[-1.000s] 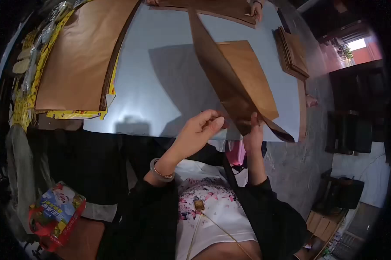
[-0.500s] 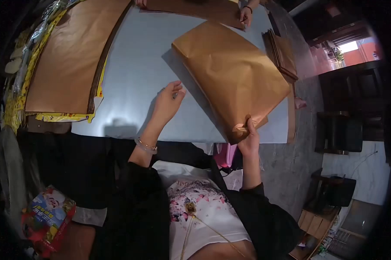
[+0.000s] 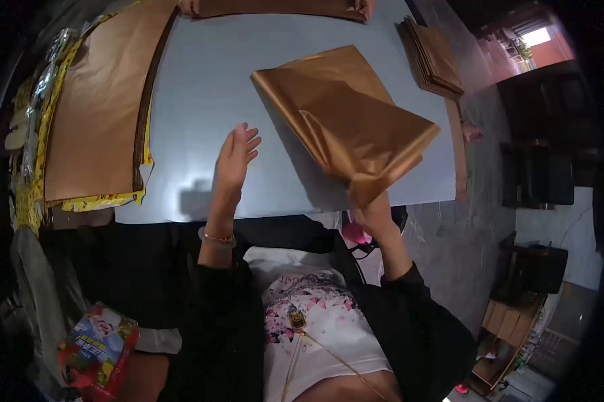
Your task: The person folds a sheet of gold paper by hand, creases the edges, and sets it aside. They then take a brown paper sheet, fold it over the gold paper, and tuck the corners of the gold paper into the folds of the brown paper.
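A large sheet of brown kraft paper [image 3: 355, 120], its near part bent and creased, is lifted over the white tabletop [image 3: 208, 100]. My right hand [image 3: 374, 213] grips its near corner from beneath; the paper hides most of those fingers. To the left of the sheet, my left hand [image 3: 236, 159] hovers above the tabletop with fingers spread and nothing in them. A gap separates it from the paper.
A tall stack of brown paper [image 3: 101, 114] lies at the left on yellow printed wrapping [image 3: 101, 203]. Folded brown pieces [image 3: 436, 57] are piled at the right edge. Across the table, another person's hands [image 3: 363, 9] hold a brown strip [image 3: 268, 8].
The brown paper has swung and folded over toward the near side, its corner turned down over my right hand. My left hand has moved left and its fingers have spread.
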A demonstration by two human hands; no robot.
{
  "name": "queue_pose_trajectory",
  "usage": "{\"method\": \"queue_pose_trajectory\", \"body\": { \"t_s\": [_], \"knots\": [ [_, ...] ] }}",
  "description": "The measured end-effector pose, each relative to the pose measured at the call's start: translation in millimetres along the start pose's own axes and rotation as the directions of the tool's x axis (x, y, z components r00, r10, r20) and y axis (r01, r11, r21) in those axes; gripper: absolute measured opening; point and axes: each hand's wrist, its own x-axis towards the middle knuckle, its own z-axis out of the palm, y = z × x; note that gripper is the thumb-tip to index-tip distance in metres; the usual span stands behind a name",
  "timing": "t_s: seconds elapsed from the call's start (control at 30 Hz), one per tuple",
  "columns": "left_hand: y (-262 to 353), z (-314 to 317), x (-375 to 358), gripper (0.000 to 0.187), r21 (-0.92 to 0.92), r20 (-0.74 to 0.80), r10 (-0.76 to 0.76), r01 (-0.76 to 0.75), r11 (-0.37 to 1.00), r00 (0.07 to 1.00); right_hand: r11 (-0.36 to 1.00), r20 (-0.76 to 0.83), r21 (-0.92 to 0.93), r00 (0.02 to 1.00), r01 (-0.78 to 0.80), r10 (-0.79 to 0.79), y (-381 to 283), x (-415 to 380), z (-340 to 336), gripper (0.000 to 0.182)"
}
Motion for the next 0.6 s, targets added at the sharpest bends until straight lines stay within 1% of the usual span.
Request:
{"method": "queue_pose_trajectory", "body": {
  "t_s": [0.03,0.07,0.1,0.13,0.17,0.2,0.23,0.27,0.3,0.33,0.37,0.4,0.43,0.47,0.5,0.53,0.57,0.6],
  "knots": [
    [-2,-6,-1,0.073,-0.121,-0.031,-0.043,0.039,0.992,0.999,0.919,0.196,-0.279,0.953,0.279,-0.230,-8,4,1,0.035],
    [-5,-13,-1,0.074,-0.239,-0.058,-0.094,0.078,0.968,0.994,0.842,0.291,-0.353,0.903,0.408,-0.315,-16,10,7,0.041],
    [5,-19,-16,0.083,-0.228,-0.019,-0.054,0.049,0.972,0.998,0.743,0.395,-0.406,0.836,0.532,-0.382,-23,14,15,0.046],
    [6,-28,-24,0.084,-0.332,-0.019,-0.085,0.074,0.940,0.996,0.752,0.383,-0.410,0.846,0.516,-0.371,-27,13,25,0.046],
    [6,-41,-33,0.085,-0.431,-0.019,-0.117,0.097,0.897,0.993,0.746,0.421,-0.414,0.836,0.522,-0.352,-31,12,36,0.049],
    [-1,-57,-45,0.084,-0.435,0.067,-0.038,0.063,0.898,0.997,0.737,0.459,-0.417,0.823,0.532,-0.334,-32,9,45,0.052],
    [4,-56,-56,0.084,-0.426,0.075,-0.043,0.071,0.902,0.996,0.706,0.488,-0.446,0.811,0.550,-0.323,-24,4,54,0.059],
    [12,-52,-67,0.083,-0.436,-0.024,-0.130,0.107,0.893,0.991,0.713,0.484,-0.445,0.815,0.542,-0.318,-17,-1,60,0.059],
    [16,-51,-77,0.083,-0.451,-0.126,-0.217,0.139,0.881,0.968,0.711,0.512,-0.447,0.807,0.544,-0.295,-12,-5,65,0.059],
    [-1,-67,-79,0.074,-0.560,-0.047,-0.145,0.094,0.823,0.988,0.707,0.538,-0.450,0.797,0.546,-0.274,-13,-5,66,0.059],
    [-18,-79,-86,0.074,-0.556,-0.043,-0.149,0.100,0.825,0.988,0.774,0.515,-0.383,0.812,0.504,-0.274,-15,-6,66,0.061],
    [-22,-82,-94,0.066,-0.497,-0.043,-0.142,0.102,0.862,0.989,0.778,0.514,-0.383,0.815,0.498,-0.268,-16,-7,66,0.061],
    [-27,-84,-97,0.058,-0.436,-0.042,-0.132,0.101,0.894,0.990,0.812,0.534,-0.359,0.815,0.461,-0.227,-16,-7,64,0.063],
    [-30,-86,-98,0.058,-0.433,-0.038,-0.137,0.107,0.895,0.990,0.844,0.554,-0.333,0.811,0.421,-0.186,-15,-7,63,0.067],
    [-22,-82,-100,0.051,-0.257,-0.012,-0.162,0.154,0.954,0.987,0.887,0.546,-0.257,0.815,0.383,-0.193,-15,-6,62,0.070],
    [-18,-78,-101,0.045,-0.071,0.008,-0.191,0.191,0.979,0.982,0.889,0.545,-0.255,0.816,0.380,-0.193,-16,-5,57,0.070],
    [-17,-74,-99,0.045,-0.066,0.009,-0.193,0.193,0.979,0.981,0.927,0.550,-0.164,0.812,0.337,-0.198,-17,-5,46,0.070],
    [-15,-69,-96,0.041,0.009,-0.101,-0.193,0.195,0.981,0.976,0.954,0.552,-0.072,0.808,0.290,-0.204,-19,-2,34,0.071]
  ]
}}
